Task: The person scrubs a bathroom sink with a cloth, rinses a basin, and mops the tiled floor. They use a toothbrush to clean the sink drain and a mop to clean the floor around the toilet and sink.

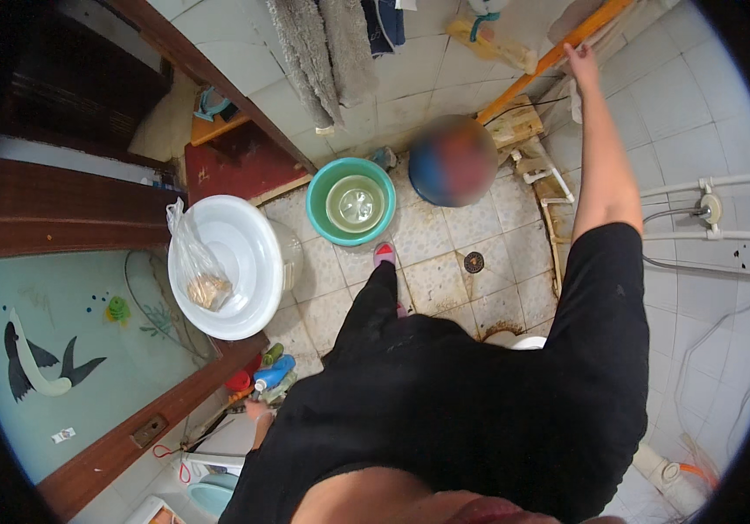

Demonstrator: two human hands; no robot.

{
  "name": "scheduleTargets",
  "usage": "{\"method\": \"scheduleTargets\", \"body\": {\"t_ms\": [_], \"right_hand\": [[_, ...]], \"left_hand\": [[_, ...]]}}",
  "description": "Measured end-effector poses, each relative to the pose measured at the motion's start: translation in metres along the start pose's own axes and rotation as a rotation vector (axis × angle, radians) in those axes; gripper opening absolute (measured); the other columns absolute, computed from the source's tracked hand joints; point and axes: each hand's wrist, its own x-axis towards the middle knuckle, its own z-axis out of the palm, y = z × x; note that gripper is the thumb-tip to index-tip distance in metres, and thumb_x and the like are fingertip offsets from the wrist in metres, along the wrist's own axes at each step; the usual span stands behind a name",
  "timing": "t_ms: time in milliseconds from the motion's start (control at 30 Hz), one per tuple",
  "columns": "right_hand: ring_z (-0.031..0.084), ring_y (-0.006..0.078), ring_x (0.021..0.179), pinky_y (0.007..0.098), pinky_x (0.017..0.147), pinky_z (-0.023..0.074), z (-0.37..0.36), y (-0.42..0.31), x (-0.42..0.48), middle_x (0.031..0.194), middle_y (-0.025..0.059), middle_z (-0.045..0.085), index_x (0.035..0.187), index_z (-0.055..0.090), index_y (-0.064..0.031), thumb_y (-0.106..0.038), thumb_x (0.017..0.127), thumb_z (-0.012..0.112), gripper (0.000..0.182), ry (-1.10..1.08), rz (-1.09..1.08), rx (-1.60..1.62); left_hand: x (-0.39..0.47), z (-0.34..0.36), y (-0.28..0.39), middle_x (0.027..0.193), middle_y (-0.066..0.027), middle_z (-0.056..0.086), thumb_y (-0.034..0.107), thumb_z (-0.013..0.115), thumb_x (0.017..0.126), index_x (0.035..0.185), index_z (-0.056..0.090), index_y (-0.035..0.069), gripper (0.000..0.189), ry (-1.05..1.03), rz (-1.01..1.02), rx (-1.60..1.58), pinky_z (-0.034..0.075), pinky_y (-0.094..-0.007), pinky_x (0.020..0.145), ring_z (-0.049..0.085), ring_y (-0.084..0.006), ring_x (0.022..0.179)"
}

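Observation:
My right hand point(582, 63) is stretched up to the far right. Its fingertips meet the edge of a long orange pole point(548, 59) that slants across the wall corner. Whether the fingers grip the pole cannot be made out. Behind that hand hangs clear plastic sheeting point(611, 40). Low on the left, my left hand point(258, 410) is partly hidden by my body. It is nearest a blue bottle point(275, 372) with a white cap, a green bottle point(273, 354) and a red container point(239, 380). I cannot tell if it holds anything.
A white tub point(260, 262) carries a clear plastic bag point(208, 285). Past my foot stand a teal basin point(318, 216) with a pale basin point(356, 203) inside and a blurred round object point(453, 160). Grey towels point(316, 59) hang above. A drain point(474, 262) sits in the tiled floor.

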Motion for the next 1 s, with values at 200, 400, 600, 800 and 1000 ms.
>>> {"method": "scheduleTargets", "body": {"t_ms": [200, 400, 600, 800, 1000], "right_hand": [[0.055, 0.0201, 0.084, 0.031, 0.074, 0.043, 0.022, 0.034, 0.045, 0.092, 0.0098, 0.058, 0.103, 0.052, 0.0026, -0.027, 0.077, 0.064, 0.042, 0.075, 0.004, 0.109], [0.052, 0.0144, 0.075, 0.0299, 0.071, 0.0459, 0.019, 0.037, -0.013, 0.082, 0.0037, 0.054, 0.094, 0.053, -0.0053, -0.021, 0.081, 0.061, 0.021, 0.116, 0.263, 0.693], [0.057, 0.0171, 0.068, 0.0322, 0.072, 0.0498, 0.024, 0.067, -0.106, 0.075, 0.0072, 0.057, 0.09, 0.05, -0.0042, -0.016, 0.081, 0.061, 0.018, 0.054, 0.427, 0.655], [0.048, 0.0132, 0.058, 0.028, 0.059, 0.0438, 0.033, -0.01, -0.119, 0.062, 0.0035, 0.049, 0.075, 0.042, -0.009, -0.011, 0.084, 0.055, 0.016, -0.421, 0.026, 0.678], [0.037, 0.0103, 0.047, 0.025, 0.045, 0.0318, 0.029, -0.129, -0.131, 0.055, 0.0008, 0.041, 0.068, 0.04, -0.0097, -0.006, 0.085, 0.052, 0.022, -0.794, -0.211, 0.661]], "left_hand": [[0.002, 0.024, 0.122, 0.111, -0.0188, 0.055, 0.004, 0.058, 0.07, 0.111, 0.049, -0.001, 0.042, -0.09, 0.16, -0.24, 0.042, -0.0342, 0.087, 0.054, -0.0288, 0.103], [0.034, 0.026, 0.225, 0.091, -0.0178, 0.062, 0.016, 0.06, 0.075, 0.112, 0.048, 0.002, 0.041, -0.037, 0.345, -0.215, 0.047, -0.038, 0.076, 0.061, -0.031, 0.085], [-0.069, 0.032, 0.249, 0.097, -0.0169, 0.061, 0.008, 0.058, 0.074, 0.11, 0.05, 0.0, 0.038, 0.027, 0.074, -0.288, 0.047, -0.0361, 0.078, 0.06, -0.0287, 0.088], [-0.238, 0.057, 0.233, 0.088, -0.0136, 0.062, 0.004, 0.054, 0.073, 0.108, 0.051, 0.003, 0.035, 0.116, -0.099, -0.552, 0.049, -0.0346, 0.073, 0.061, -0.0276, 0.082], [-0.386, 0.108, 0.196, 0.088, -0.0117, 0.063, 0.005, 0.055, 0.076, 0.107, 0.051, 0.001, 0.032, 0.132, -0.44, -0.536, 0.049, -0.0318, 0.072, 0.061, -0.0231, 0.078]]}}
